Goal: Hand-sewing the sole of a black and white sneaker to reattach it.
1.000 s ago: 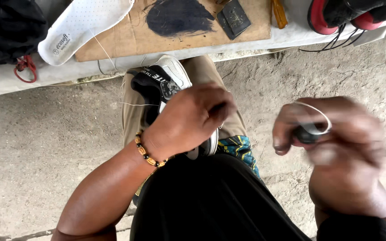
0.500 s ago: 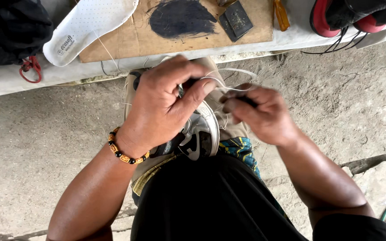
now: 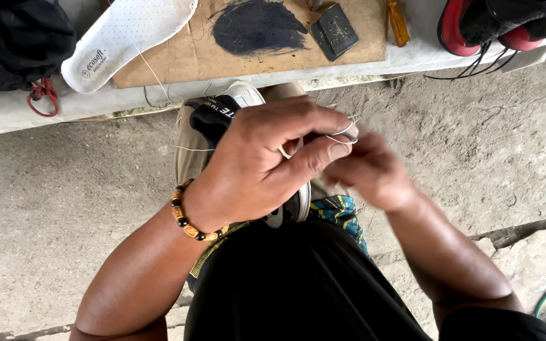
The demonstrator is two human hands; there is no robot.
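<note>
White thread pinched by left hand over sneaker at centre frame; right hand fingers closed, grip hidden. Best: keep thread taut, pull evenly.

My open-air shoe-repair spot: rough concrete ground under my knees, and a low bench carrying a white insole, glue-blackened cardboard, a small tool and a red-and-black shoe awaiting mending.

Bare forearms; black-and-amber bead bracelet on left wrist; black garment over lap.
</note>
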